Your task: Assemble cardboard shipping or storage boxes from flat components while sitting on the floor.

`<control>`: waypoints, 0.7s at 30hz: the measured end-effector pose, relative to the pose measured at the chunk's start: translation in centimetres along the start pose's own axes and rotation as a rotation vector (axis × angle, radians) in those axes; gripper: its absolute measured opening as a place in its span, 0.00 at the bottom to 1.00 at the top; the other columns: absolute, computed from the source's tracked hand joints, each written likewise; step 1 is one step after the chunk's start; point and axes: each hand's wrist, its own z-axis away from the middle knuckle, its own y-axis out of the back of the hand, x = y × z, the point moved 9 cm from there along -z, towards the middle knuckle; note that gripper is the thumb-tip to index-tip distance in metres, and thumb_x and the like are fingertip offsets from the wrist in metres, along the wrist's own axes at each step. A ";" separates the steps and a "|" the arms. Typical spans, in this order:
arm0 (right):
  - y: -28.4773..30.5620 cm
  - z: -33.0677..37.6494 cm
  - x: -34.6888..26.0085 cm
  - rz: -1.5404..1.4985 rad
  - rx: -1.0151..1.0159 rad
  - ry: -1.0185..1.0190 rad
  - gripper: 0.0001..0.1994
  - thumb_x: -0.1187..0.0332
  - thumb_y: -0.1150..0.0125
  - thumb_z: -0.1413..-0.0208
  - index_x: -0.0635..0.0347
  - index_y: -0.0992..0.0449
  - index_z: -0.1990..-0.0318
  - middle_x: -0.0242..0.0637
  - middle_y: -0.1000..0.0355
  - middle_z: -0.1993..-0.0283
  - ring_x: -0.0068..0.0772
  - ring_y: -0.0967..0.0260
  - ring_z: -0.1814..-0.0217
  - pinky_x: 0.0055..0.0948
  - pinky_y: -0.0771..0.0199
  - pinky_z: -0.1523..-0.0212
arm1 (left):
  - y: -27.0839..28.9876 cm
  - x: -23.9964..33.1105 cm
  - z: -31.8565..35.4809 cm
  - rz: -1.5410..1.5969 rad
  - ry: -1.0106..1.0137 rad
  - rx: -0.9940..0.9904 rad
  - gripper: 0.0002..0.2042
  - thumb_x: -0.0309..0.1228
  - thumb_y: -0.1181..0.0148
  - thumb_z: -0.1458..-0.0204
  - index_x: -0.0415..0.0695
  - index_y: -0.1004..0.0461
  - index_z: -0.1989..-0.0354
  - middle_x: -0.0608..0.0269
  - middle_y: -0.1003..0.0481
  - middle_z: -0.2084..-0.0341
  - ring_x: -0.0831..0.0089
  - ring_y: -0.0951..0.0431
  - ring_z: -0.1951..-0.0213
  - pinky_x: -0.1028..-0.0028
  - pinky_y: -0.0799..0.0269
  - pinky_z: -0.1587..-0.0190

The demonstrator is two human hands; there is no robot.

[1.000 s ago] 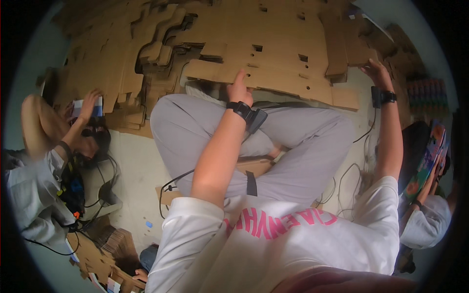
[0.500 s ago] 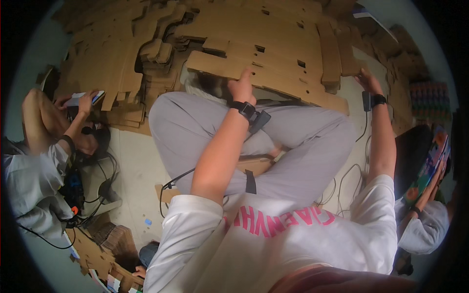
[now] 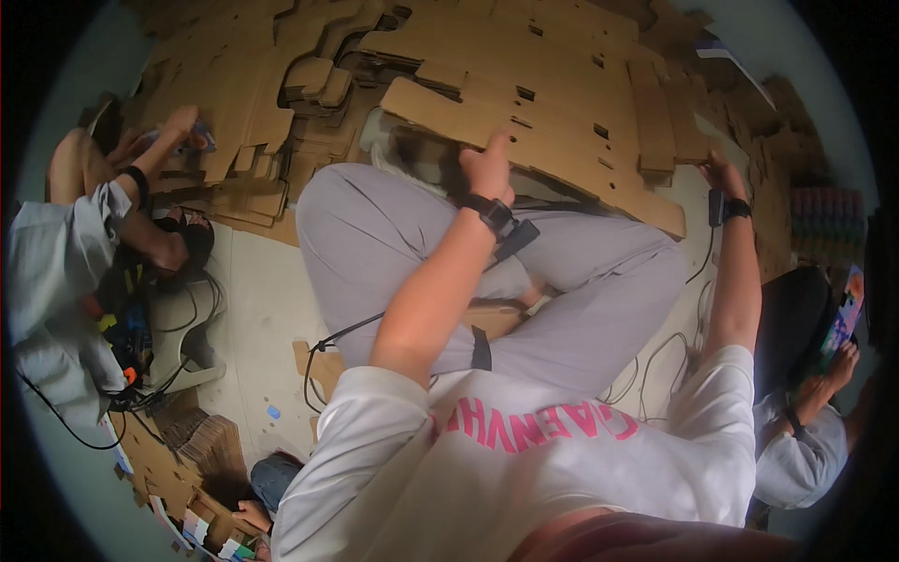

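Observation:
A large flat die-cut cardboard blank (image 3: 571, 112), brown with small slots, lies across the top of a stack in front of my crossed legs. My left hand (image 3: 487, 171) is closed on its near edge, thumb on top and fingers hidden underneath. At the blank's right end, my right hand (image 3: 723, 175) grips the edge of a side flap, its fingers partly hidden. Below the near edge, left of my left hand, a dark gap and a whitish thing (image 3: 379, 150) show.
More cardboard blanks (image 3: 225, 84) are piled at the far left. A co-worker (image 3: 66, 262) sits at left and another (image 3: 805, 440) at right, holding a colourful printed piece (image 3: 849, 304). Cables (image 3: 670, 361) run over the floor beside my legs. A white stool (image 3: 187, 337) stands at left.
The whole view has shifted, so the cardboard and both hands appear farther right. My grip looks the same. The left co-worker's arm has moved, and the right co-worker's printed piece has turned.

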 end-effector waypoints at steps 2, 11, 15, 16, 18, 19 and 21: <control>-0.1 2.1 0.4 -0.079 0.085 -0.021 0.16 0.70 0.45 0.32 0.70 0.31 0.42 0.44 0.30 0.43 0.39 0.30 0.43 0.34 0.20 0.46 | 1.6 -1.5 -1.1 0.120 0.083 0.134 0.20 0.27 0.34 0.45 0.37 0.31 0.45 0.56 0.25 0.51 0.64 0.22 0.53 0.60 0.23 0.56; -7.4 10.6 -5.7 0.158 0.127 0.329 0.17 0.67 0.39 0.36 0.70 0.28 0.45 0.41 0.27 0.46 0.35 0.26 0.46 0.35 0.18 0.47 | 5.0 -6.9 -3.7 0.196 0.207 0.267 0.21 0.18 0.37 0.47 0.39 0.31 0.43 0.56 0.25 0.49 0.59 0.22 0.52 0.55 0.22 0.51; -10.7 14.5 -8.6 0.147 0.093 0.436 0.19 0.64 0.37 0.37 0.69 0.27 0.45 0.40 0.24 0.49 0.34 0.24 0.50 0.35 0.18 0.49 | 5.9 -7.2 -3.7 0.148 0.238 0.335 0.20 0.20 0.36 0.46 0.39 0.29 0.43 0.56 0.24 0.49 0.60 0.20 0.54 0.59 0.22 0.51; -11.2 15.4 -9.2 0.145 0.110 0.466 0.19 0.64 0.37 0.37 0.69 0.27 0.45 0.40 0.24 0.50 0.34 0.23 0.51 0.34 0.18 0.50 | 5.7 -7.0 -3.8 0.156 0.216 0.309 0.20 0.20 0.36 0.46 0.39 0.29 0.43 0.56 0.24 0.49 0.60 0.20 0.54 0.59 0.22 0.51; -12.1 17.0 -9.6 0.140 0.126 0.497 0.19 0.63 0.37 0.37 0.69 0.27 0.45 0.40 0.24 0.51 0.34 0.23 0.52 0.34 0.18 0.50 | 5.8 -7.2 -3.6 0.114 0.246 0.319 0.21 0.22 0.36 0.44 0.38 0.30 0.42 0.56 0.25 0.47 0.62 0.21 0.52 0.61 0.22 0.51; -12.3 17.7 -9.8 0.152 0.141 0.537 0.19 0.64 0.37 0.37 0.69 0.27 0.45 0.41 0.24 0.50 0.34 0.23 0.51 0.34 0.18 0.50 | 5.7 -7.0 -3.7 0.119 0.222 0.300 0.21 0.22 0.36 0.44 0.38 0.30 0.42 0.56 0.25 0.47 0.62 0.21 0.52 0.61 0.22 0.51; -12.3 18.1 -9.9 0.168 0.146 0.572 0.19 0.64 0.37 0.37 0.70 0.27 0.45 0.41 0.24 0.50 0.34 0.23 0.51 0.34 0.18 0.49 | 5.7 -7.2 -3.6 0.089 0.255 0.311 0.20 0.27 0.36 0.42 0.38 0.30 0.41 0.56 0.25 0.47 0.63 0.22 0.51 0.63 0.23 0.50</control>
